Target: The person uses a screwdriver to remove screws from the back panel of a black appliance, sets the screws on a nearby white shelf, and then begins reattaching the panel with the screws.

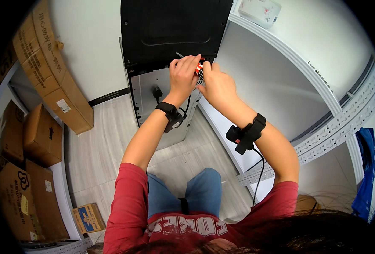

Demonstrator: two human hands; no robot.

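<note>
In front of me stands a tall appliance with a black upper panel (174,27) and a grey metal lower panel (143,95). Near the seam between them, both hands close around what looks like a screwdriver (200,73) with a red, white and black patterned handle. My right hand (219,84) grips the handle end. My left hand (183,76) wraps over its middle, and a thin dark shaft pokes out past these fingers. The fingers hide where the tip meets the appliance. Below my left hand, a black plug (157,92) with a cord sits against the metal panel.
White perforated shelving (318,139) curves along the right, with a clear plastic box (260,12) on top. A tall cardboard carton (58,70) leans at the left wall. Several brown boxes (43,135) fill the left shelf, and a small box (88,218) lies on the floor.
</note>
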